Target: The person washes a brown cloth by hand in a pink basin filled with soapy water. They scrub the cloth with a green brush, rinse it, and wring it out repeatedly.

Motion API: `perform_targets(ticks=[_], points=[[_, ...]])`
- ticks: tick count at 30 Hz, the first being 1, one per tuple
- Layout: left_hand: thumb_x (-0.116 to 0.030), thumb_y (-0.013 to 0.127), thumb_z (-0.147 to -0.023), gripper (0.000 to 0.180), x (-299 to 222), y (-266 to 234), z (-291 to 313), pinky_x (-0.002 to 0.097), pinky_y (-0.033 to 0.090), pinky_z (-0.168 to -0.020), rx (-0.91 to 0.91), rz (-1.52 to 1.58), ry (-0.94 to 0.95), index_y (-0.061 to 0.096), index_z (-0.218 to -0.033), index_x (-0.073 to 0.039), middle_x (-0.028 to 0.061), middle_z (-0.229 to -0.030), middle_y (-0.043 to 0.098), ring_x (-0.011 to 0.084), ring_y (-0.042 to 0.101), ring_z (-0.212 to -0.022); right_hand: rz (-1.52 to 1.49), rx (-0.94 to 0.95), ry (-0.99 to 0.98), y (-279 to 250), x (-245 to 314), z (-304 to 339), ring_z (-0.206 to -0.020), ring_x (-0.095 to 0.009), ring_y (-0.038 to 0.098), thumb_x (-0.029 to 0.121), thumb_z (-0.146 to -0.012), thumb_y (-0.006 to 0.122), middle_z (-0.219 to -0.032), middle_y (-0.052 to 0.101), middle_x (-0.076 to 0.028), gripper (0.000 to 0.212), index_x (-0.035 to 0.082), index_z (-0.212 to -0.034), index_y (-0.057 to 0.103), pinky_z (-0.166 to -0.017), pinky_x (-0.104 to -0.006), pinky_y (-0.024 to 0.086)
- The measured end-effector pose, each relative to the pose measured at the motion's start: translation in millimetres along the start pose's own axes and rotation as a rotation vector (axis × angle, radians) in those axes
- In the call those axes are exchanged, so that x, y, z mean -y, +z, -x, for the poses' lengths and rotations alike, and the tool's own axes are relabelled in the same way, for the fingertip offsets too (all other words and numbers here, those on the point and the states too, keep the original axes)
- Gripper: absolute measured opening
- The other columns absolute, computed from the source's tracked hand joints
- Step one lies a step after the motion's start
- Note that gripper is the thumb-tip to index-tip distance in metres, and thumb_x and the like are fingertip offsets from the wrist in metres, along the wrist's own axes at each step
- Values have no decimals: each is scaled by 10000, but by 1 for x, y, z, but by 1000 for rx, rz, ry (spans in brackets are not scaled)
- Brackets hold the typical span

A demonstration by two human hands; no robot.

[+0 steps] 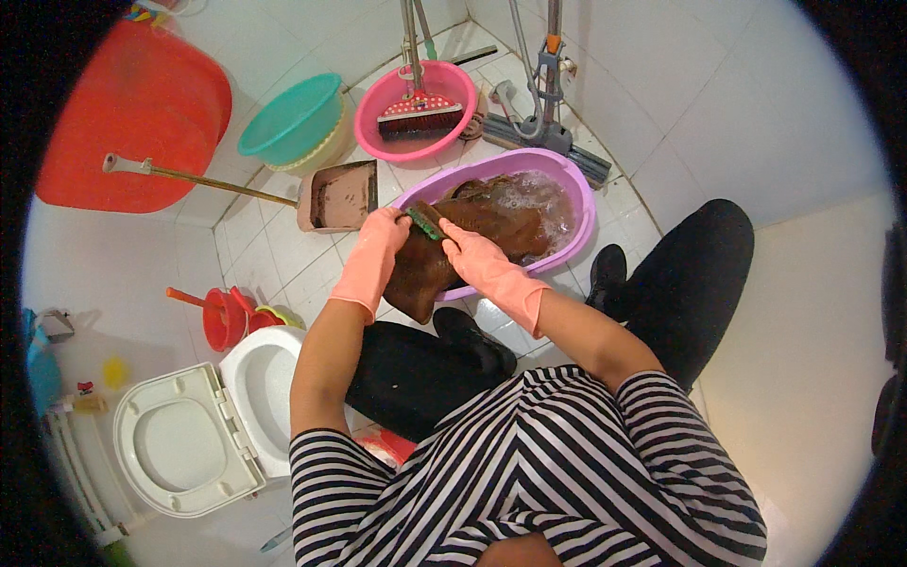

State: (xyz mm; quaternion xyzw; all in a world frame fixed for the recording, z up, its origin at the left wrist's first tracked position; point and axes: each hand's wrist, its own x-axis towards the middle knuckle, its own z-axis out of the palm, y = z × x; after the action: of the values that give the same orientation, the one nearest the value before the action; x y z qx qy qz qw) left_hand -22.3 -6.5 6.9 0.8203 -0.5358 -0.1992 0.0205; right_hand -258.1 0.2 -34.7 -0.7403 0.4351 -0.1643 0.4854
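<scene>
Both my hands wear peach-pink rubber gloves. They meet at a scrubbing brush [430, 222] with a dark back and green bristles, above the left end of a purple oval basin [584, 213]. My right hand [472, 253] is closed on the brush's right end. My left hand [383, 234] is closed at its other end, its fingertips partly hidden. Beneath the brush, a soaked brown cloth [505, 222] spreads through the basin and hangs over its near left rim. Foamy brownish water [553, 198] shows at the basin's right.
A dustpan [342, 197] lies left of the basin. Behind stand a pink basin [367, 132] holding a broom [420, 115], a teal basin [293, 118] and a grey mop [543, 132]. A toilet [248, 378] and red scoop [225, 321] are at left. My knees flank the purple basin.
</scene>
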Motion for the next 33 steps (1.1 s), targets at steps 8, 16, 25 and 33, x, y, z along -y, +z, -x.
perform_targets(ticks=[8,16,25,33], points=[[-364,742,-962,358,17,-40,-34,359,534,-852,-225,703,-263,765,-1101,-34,74,-1005,767,187,684,-892,389,28,508,-74,-101,-30,-1241,-430,622,338,-1061,378,-1365,655,-210,446,170,-1407,603,-1060,-499,483],[-426,788,-895,698,43,-42,-25,423,523,-964,173,229,-104,596,-1407,8,204,-1247,720,305,685,-1146,-226,-175,304,-57,-57,-2,-1281,-414,600,329,-1064,450,-1390,621,-258,500,77,-1490,525,-1084,-452,474],[-349,707,-955,369,18,-16,-28,431,538,-883,85,230,-207,747,-1191,-69,153,-1037,769,300,722,-980,329,238,229,-34,-18,-10,-1199,-458,649,220,-1030,400,-1297,675,-252,428,172,-1438,523,-990,-571,508],[-324,736,-995,353,38,-32,-40,375,521,-801,-23,733,-201,716,-1111,9,47,-964,723,164,615,-836,-44,-83,291,-79,-46,-1,-1197,-454,648,179,-1043,463,-1294,672,-264,327,24,-1276,631,-989,-475,544]])
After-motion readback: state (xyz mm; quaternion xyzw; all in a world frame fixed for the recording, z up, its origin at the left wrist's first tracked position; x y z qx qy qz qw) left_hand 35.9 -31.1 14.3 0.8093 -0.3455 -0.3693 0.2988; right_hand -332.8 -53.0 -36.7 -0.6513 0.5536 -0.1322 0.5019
